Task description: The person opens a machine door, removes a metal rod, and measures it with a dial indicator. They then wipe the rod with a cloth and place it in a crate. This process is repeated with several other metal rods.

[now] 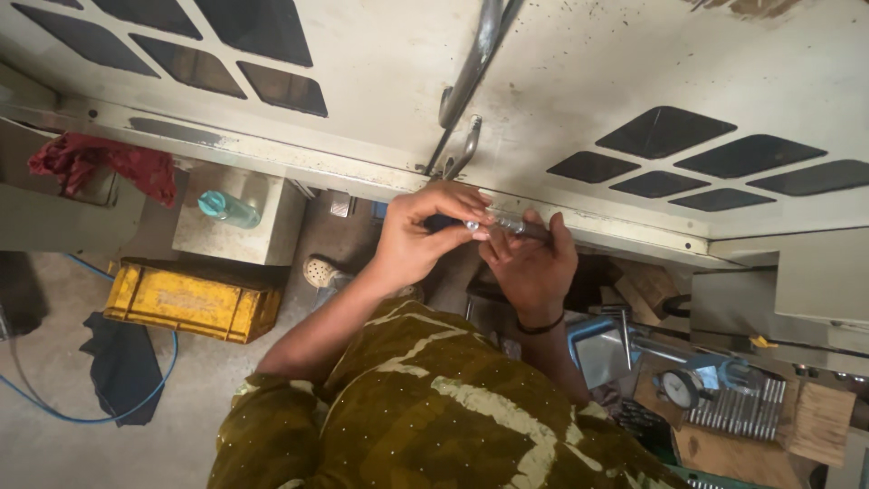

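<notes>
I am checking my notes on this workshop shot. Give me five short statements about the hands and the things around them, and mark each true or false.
1. Both hands grip a thin metal rod. True: the left hand and right hand hold it between them.
2. The crate on the floor is blue. False: the crate is yellow.
3. A red cloth lies at the upper left. True.
4. The right wrist is bare. False: a dark band circles it.
5. The bottle on the grey block lies on its side. True: the teal bottle lies flat on the block.
</notes>
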A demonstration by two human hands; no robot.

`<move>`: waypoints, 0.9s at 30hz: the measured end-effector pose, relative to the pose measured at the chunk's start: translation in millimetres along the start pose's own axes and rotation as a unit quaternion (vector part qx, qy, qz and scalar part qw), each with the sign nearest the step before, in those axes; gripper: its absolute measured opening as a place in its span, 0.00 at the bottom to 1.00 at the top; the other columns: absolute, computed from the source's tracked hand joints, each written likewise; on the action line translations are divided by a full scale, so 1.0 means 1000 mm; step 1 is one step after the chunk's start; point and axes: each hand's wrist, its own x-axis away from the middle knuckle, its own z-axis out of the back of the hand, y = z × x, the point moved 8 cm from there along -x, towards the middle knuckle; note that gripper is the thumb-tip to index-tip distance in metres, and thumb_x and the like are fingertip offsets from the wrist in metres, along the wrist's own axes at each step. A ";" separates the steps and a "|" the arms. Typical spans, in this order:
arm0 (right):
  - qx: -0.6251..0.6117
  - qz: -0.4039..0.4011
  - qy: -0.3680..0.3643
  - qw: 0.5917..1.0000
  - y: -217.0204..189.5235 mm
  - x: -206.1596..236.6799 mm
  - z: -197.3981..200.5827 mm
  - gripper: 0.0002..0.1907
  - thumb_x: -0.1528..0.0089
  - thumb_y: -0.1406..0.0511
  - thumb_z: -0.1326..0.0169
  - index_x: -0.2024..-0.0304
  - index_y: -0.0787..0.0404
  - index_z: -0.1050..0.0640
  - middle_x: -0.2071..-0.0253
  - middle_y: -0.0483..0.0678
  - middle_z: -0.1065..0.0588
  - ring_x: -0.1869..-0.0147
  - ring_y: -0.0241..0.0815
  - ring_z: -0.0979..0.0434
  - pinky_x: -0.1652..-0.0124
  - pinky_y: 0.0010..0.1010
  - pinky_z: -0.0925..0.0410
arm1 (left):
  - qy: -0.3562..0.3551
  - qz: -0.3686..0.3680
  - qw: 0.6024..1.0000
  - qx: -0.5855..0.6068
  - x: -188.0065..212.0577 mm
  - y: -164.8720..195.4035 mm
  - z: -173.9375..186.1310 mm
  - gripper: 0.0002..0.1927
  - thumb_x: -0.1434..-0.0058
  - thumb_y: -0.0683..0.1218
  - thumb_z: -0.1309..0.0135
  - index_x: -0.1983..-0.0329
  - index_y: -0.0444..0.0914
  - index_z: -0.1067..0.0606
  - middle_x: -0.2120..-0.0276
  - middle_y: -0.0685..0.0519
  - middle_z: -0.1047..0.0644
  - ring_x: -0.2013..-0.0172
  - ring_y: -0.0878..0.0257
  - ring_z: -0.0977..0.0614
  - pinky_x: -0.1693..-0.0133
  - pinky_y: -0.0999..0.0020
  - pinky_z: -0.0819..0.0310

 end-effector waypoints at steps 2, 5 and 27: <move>0.011 -0.008 0.003 1.000 0.002 0.001 0.002 0.30 0.23 0.49 0.68 0.45 0.56 0.18 0.62 0.49 0.20 0.57 0.43 0.32 0.50 0.35 0.41 | 0.009 0.038 0.999 0.034 0.002 -0.008 -0.001 0.09 0.37 0.35 0.37 0.56 0.36 0.21 0.56 0.48 0.17 0.49 0.57 0.15 0.44 0.61 0.19; 0.020 -0.003 0.001 1.000 0.002 0.003 0.004 0.29 0.22 0.49 0.68 0.44 0.57 0.18 0.63 0.49 0.21 0.56 0.45 0.32 0.50 0.38 0.41 | -0.001 0.069 0.997 0.017 0.004 -0.017 -0.002 0.08 0.35 0.36 0.39 0.53 0.35 0.21 0.56 0.48 0.16 0.52 0.58 0.14 0.47 0.63 0.18; 0.512 0.144 -0.002 0.847 -0.018 -0.004 -0.013 0.21 0.27 0.57 0.49 0.47 0.71 0.24 0.50 0.61 0.26 0.47 0.52 0.25 0.42 0.44 0.33 | 0.077 0.049 0.988 -0.121 -0.019 0.009 0.031 0.09 0.27 0.44 0.43 0.47 0.36 0.24 0.70 0.58 0.34 0.67 0.70 0.33 0.63 0.73 0.37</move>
